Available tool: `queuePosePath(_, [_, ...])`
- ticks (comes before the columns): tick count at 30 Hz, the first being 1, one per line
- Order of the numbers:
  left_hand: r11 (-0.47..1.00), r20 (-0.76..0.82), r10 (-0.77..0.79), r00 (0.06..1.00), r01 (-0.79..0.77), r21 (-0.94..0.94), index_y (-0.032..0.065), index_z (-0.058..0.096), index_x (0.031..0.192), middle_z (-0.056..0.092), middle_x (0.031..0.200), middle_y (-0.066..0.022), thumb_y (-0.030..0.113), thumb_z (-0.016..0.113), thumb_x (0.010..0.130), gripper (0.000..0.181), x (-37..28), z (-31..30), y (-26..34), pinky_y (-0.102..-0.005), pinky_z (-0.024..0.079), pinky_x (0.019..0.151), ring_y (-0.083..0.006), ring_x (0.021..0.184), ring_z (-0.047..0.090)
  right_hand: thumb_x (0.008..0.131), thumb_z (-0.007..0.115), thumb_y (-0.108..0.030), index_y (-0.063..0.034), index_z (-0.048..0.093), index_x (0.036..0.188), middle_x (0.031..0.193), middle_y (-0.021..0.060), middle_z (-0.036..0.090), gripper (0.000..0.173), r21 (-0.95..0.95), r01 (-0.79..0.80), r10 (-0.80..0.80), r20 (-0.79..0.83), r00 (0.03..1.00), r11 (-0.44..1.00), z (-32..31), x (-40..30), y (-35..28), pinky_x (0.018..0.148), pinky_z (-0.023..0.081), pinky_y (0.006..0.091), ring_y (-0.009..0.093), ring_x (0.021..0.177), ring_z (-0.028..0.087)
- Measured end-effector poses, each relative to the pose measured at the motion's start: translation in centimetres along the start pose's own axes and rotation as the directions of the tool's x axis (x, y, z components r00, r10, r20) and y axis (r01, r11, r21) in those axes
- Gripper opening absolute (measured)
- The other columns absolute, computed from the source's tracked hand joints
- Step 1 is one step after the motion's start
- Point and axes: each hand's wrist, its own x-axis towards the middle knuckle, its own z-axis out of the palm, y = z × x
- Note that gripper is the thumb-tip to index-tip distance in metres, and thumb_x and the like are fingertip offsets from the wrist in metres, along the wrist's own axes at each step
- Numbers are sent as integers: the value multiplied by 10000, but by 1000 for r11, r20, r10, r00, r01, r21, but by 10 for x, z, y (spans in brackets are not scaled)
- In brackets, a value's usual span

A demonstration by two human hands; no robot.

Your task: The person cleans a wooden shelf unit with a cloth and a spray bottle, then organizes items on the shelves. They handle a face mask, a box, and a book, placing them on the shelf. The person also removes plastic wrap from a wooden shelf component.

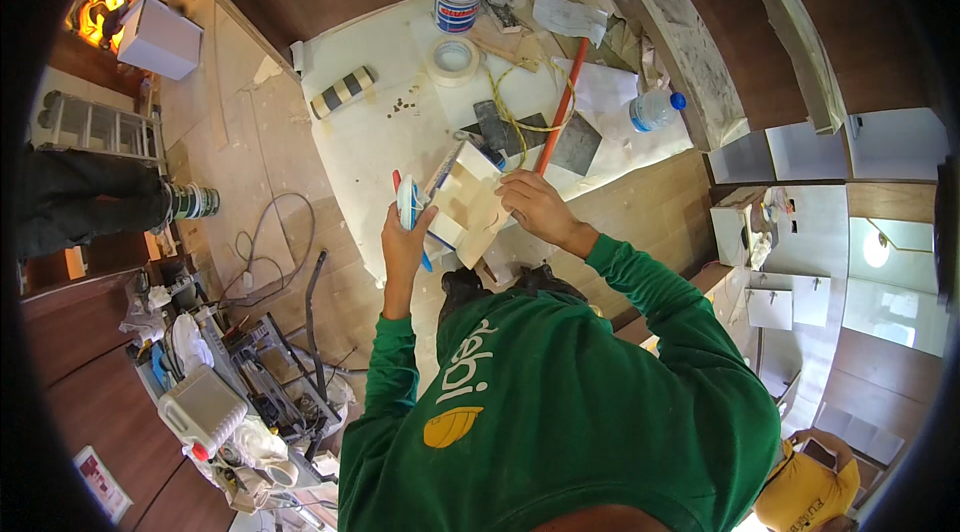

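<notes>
My left hand is closed around a bundle with a blue-and-white rounded item, a red-tipped stick and a blue pen-like item; their exact kinds are unclear. With bent fingers, my right hand grips the right edge of an open cardboard box, whose pale inside faces up. The box's left side is close to my left thumb. Behind it on the paper-covered surface lie dark flat sheets, a yellow cord and a red-orange rod.
A paint can, a tape roll, a striped roll and a plastic bottle stand or lie farther back. Tools and a jerrycan crowd the lower left. A person's legs are at left; another person is lower right.
</notes>
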Motion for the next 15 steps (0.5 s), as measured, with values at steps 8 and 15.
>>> queuePosePath(8, [883, 230, -40, 972, -73, 463, 6, 659, 965, 672, 770, -195, 462, 783, 777, 509, -3, 6, 2, -448, 494, 634, -357, 704, 653, 851, 612, -66, -16, 591, 1002, 1103, 134, 608, 161, 139, 150, -134, -118, 984, 979, -11, -30, 3, 978, 474, 422, 323, 1070, 578])
queuePosePath(15, [927, 551, 171, 817, -323, 191, -51, 667, 1104, 709, 927, -200, 160, 722, 839, 344, -54, 63, 31, -394, 523, 820, -293, 858, 686, 875, 602, -85, -58, 556, 910, 1101, 131, 592, 63, 161, 61, -16, -271, 962, 985, -88, -115, 1, 1035, 408, 448, 332, 1132, 530])
